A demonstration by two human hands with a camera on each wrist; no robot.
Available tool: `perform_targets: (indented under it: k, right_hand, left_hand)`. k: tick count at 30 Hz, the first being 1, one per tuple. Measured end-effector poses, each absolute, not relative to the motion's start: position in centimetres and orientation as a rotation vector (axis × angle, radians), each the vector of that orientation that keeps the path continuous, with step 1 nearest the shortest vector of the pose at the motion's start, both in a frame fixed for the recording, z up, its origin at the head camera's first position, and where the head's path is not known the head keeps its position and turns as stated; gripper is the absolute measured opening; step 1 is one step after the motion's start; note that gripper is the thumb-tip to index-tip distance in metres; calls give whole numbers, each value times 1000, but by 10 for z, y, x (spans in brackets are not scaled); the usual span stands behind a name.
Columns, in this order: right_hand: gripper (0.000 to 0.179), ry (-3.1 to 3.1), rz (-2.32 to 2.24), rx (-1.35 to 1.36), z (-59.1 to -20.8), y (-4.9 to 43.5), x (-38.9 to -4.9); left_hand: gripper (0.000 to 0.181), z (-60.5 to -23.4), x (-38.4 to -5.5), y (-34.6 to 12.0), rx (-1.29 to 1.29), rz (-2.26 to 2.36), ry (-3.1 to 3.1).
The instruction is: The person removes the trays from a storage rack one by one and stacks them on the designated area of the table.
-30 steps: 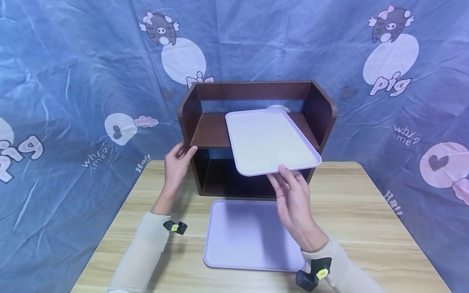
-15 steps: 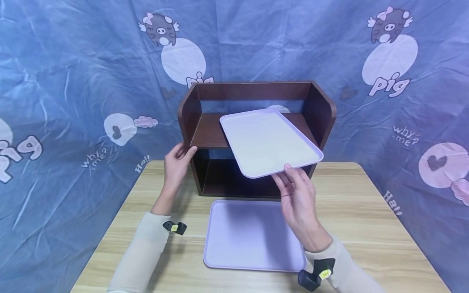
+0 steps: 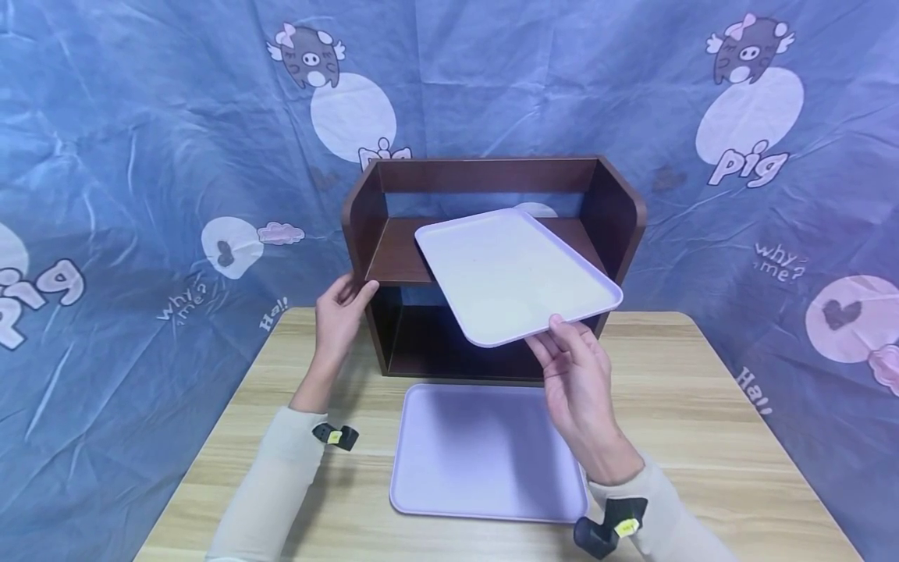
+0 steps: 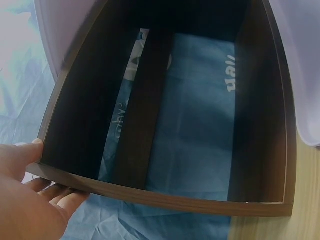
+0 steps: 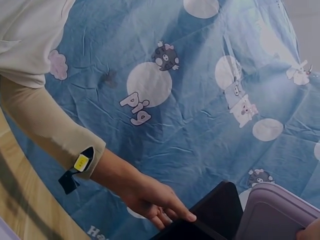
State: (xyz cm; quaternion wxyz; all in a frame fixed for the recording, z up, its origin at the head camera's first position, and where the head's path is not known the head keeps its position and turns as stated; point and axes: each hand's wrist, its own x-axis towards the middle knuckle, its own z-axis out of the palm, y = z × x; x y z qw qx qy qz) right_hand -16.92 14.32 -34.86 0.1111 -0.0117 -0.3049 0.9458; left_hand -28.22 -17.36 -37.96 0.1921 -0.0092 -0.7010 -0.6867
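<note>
My left hand point(image 3: 337, 316) grips the left side panel of a dark brown wooden desktop shelf point(image 3: 489, 175), near the front of its upper board. In the left wrist view its thumb point(image 4: 33, 149) lies on one side of the panel edge, with the fingers curled round the other. A pale lilac rectangular tray point(image 3: 516, 273) slants over the upper board, turned askew. My right hand point(image 3: 579, 375) pinches its near edge, thumb on top and fingers beneath. In the right wrist view only fingertips point(image 5: 311, 231) of that hand show, at the tray's rim.
A second lilac tray point(image 3: 485, 460) lies flat on the light wooden table point(image 3: 702, 437), in front of the shelf. The shelf's lower compartment point(image 3: 456, 343) opens toward me. Blue printed cloth point(image 3: 477, 86) surrounds the table at the back and sides.
The held tray has swung so its far end points further left, while its near edge and my right hand have shifted slightly right and nearer. My left hand has stayed put.
</note>
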Motion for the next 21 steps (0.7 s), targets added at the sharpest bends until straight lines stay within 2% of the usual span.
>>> perform_targets:
  k: [11,21]
  right_hand:
    - [8,-947,2751,-68,-345,150,-167]
    - [16,-969,2751,-24,-345,157,-164]
  left_hand:
    - [52,-380,-283,-174,-26,-1942,-1959]
    - [54,-380,-282,-175,-21,-1925,-1987]
